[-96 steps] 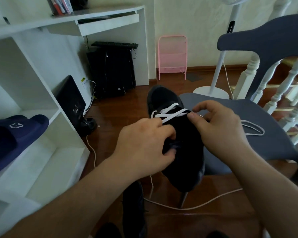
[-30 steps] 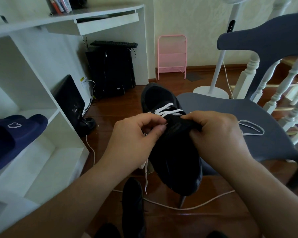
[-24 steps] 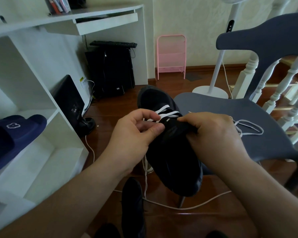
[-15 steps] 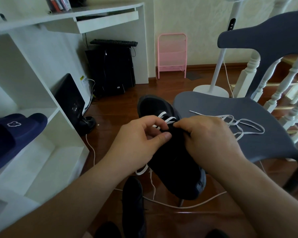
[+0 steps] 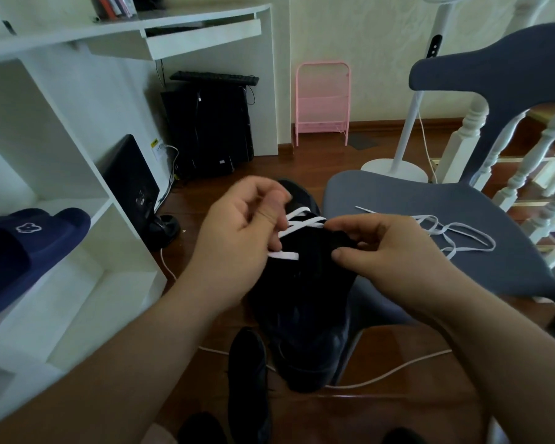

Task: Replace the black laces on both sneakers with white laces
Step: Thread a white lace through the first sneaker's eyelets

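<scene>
Two crossings of white lace [image 5: 303, 221] laid flat over the toe end of a black sneaker [image 5: 305, 293], plus one short white run just nearer at the left eyelet row; tongue and upper matte black, heel hanging off the front edge of the grey-blue chair seat [image 5: 398, 200], toe pointing away. Loose rest of the lace spread in loops on the seat, right of the sneaker. Second black sneaker [image 5: 247, 376] down on the wooden floor, below and left of the first.

Compared with half a second ago: left hand lifted up and away from the sneaker's left side, drawing a length of lace taut; right hand slid slightly back along the tongue; loops on the seat pulled a little flatter.

Left hand [image 5: 237, 232] closed in a pinch on the white lace, thumb against curled fingers, just left of the crossings. Right hand [image 5: 388, 248] curled, thumb and forefinger gripping the black tongue edge of the sneaker right beside the crossings.
</scene>
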`<state>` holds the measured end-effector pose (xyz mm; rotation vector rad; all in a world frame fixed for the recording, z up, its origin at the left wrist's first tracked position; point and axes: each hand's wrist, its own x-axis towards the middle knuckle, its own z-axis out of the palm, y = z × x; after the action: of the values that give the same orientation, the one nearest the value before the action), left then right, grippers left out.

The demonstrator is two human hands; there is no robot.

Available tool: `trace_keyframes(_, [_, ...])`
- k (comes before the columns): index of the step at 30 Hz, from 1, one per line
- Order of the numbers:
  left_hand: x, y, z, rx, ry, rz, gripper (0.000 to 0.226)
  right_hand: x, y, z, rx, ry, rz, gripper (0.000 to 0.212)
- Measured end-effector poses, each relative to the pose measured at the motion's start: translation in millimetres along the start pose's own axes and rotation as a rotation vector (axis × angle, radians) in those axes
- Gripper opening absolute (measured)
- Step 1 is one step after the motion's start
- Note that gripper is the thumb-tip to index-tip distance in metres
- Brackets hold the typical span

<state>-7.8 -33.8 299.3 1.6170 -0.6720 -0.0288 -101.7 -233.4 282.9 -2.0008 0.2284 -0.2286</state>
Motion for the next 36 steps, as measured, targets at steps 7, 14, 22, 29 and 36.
trace_keyframes(7, [-5,3,-1,0.18,-0.12,-0.039,0.02,3,1,-1,0.664,-0.055,0.118,0.061])
trace_keyframes(14, [-13,7,5,0.299,-0.138,0.07,0.019,2,-4,3,0.835,-0.085,0.199,0.022])
trace_keyframes(22, [-16,15,7,0.471,-0.038,0.272,0.004,-1,-9,9,0.936,-0.189,0.222,0.026])
trace_keyframes(29, [-16,12,9,0.611,0.031,0.32,0.006,-4,-15,9,0.867,-0.117,0.213,0.024])
trace_keyframes(36, [-17,18,16,0.835,-0.056,0.313,0.011,-7,-21,17,0.581,0.052,0.149,0.014])
